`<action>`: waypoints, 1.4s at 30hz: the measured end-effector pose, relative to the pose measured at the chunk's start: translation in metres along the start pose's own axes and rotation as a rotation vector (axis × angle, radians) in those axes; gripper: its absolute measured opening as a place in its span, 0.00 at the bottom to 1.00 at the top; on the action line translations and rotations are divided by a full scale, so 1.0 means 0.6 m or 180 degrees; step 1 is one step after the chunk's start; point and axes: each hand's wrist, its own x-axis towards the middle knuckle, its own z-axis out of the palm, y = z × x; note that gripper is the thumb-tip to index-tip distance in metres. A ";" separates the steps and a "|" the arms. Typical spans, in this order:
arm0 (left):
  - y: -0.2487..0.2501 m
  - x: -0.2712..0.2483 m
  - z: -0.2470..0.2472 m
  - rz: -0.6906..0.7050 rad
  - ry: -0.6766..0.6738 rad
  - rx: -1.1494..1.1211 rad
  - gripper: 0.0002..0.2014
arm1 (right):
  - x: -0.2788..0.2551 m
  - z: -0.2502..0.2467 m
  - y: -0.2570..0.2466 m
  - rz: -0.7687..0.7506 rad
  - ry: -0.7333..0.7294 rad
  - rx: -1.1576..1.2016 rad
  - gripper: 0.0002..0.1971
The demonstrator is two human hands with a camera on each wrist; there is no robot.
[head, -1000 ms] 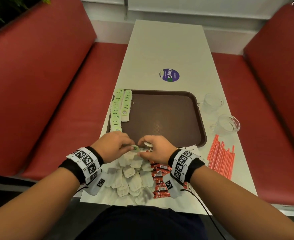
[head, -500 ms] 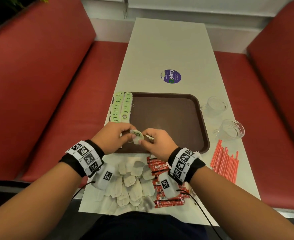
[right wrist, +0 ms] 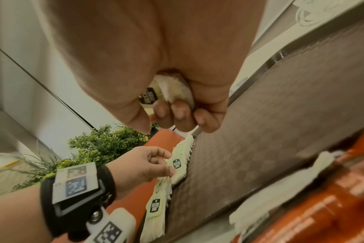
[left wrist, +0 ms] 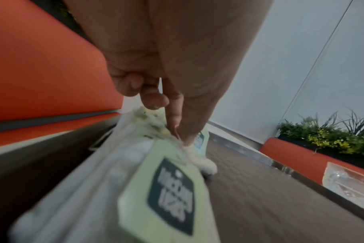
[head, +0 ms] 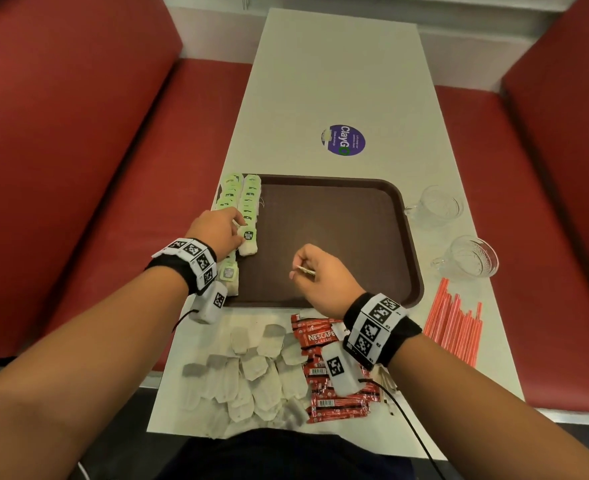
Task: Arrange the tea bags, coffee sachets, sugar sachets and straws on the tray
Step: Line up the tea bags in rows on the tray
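Note:
A brown tray (head: 338,220) lies mid-table, with two rows of green-tagged tea bags (head: 248,199) along its left edge. My left hand (head: 239,230) pinches the nearest tea bag (head: 248,241) of the inner row, thumb and forefinger pressed on its top (left wrist: 204,162). Over the tray's near middle, my right hand (head: 300,271) is curled round another tea bag (right wrist: 175,92), whose tag pokes out of the fist. A loose pile of tea bags (head: 251,375) and red coffee sachets (head: 321,337) lie at the near edge. Red straws (head: 456,327) lie at the right.
Two glass cups (head: 438,206) (head: 473,258) stand right of the tray. A purple sticker (head: 343,140) marks the table beyond the tray. Red bench seats flank the narrow table on both sides.
Both hands left the pile at the near edge. The left carried a tea bag forward to the inner row on the tray. The right moved out over the tray with its tea bag.

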 end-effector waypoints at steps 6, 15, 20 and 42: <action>0.009 0.006 0.008 -0.0009 0.0181 -0.0015 0.17 | 0.001 -0.006 -0.007 0.0071 -0.0022 0.0141 0.08; 0.007 0.002 0.029 0.0427 -0.0294 0.0837 0.14 | 0.014 -0.007 -0.006 0.0264 0.0030 0.0211 0.02; 0.018 -0.016 0.012 0.0831 -0.0126 0.0332 0.14 | 0.021 -0.002 0.006 0.0168 0.0073 0.0085 0.03; 0.023 -0.051 -0.051 0.0838 0.0111 -0.0427 0.03 | 0.024 0.009 0.014 -0.0105 -0.0692 -0.0651 0.21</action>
